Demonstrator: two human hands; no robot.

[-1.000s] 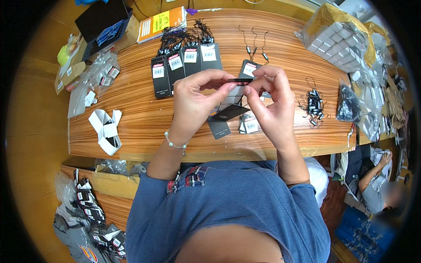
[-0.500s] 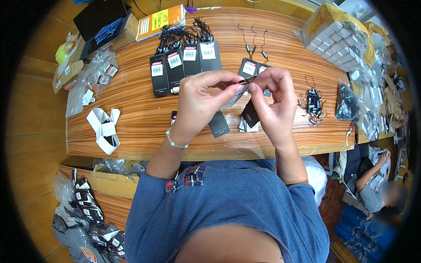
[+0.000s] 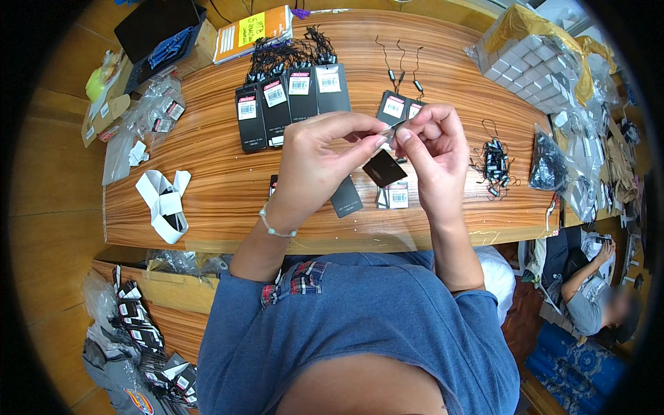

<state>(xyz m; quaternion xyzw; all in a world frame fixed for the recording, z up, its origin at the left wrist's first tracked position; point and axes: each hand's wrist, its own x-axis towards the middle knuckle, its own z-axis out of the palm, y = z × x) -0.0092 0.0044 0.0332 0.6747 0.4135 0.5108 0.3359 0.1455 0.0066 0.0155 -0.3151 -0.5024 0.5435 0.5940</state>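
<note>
Above the middle of the table, my left hand (image 3: 315,155) and my right hand (image 3: 434,149) meet fingertip to fingertip, each closed in a pinch. A small black hang tag (image 3: 384,168) dangles just below the fingertips, tilted. Between the thumbs and forefingers shows a thin dark piece, a tag edge or cord; the fingers hide how it is joined. Beneath my left hand lies a dark grey hang tag (image 3: 346,198). Small labelled tags (image 3: 393,196) lie to the right of it. Beyond my right hand are black tags (image 3: 393,105) with cords stretched away from me.
Stacks of black hang tags (image 3: 299,100) with bunched cords stand at the back. Loose black cords (image 3: 495,166) are heaped at right, near a bag of cords (image 3: 548,162). White tape (image 3: 153,200) lies at left. Wrapped small boxes (image 3: 522,66) fill the far right. Another person (image 3: 584,304) sits at lower right.
The black tag has swung left and turned, now hanging between my hands. The grey tag beside it is no longer seen under my left fingers. Both hands stay nearly in place.
</note>
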